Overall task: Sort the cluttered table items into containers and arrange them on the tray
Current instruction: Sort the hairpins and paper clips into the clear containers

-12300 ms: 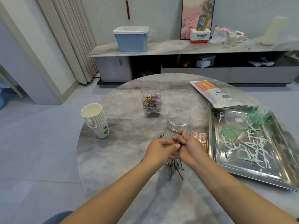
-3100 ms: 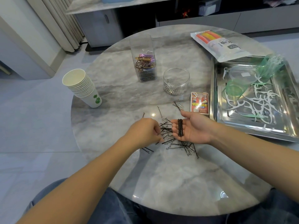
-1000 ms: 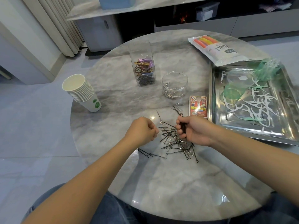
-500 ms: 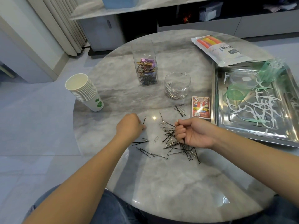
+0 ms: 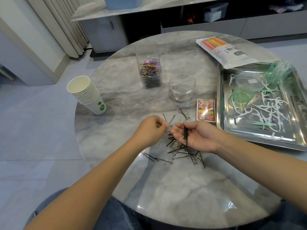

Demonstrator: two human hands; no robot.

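Note:
A loose heap of black hairpins (image 5: 184,151) lies on the round marble table (image 5: 116,130), partly hidden under my right hand. My right hand (image 5: 197,136) is palm up with a small bundle of hairpins (image 5: 185,133) lying across it. My left hand (image 5: 152,129) pinches a single blurred hairpin (image 5: 172,119) just left of the right palm. Behind stand a tall clear box (image 5: 148,67) of hairpins and coloured clips and a round clear jar (image 5: 181,87) of silver paper clips. The steel tray (image 5: 222,117) at right holds white and green floss picks.
A stack of paper cups (image 5: 86,93) lies tilted at the table's left edge. A small printed card box (image 5: 206,110) sits beside the tray. A packet of coloured items (image 5: 224,50) lies behind the tray. A few paper clips (image 5: 185,112) lie loose near the jar.
My right hand has opened from a fist to palm up, showing the bundle. My left hand has moved right from the table towards it, holding a hairpin.

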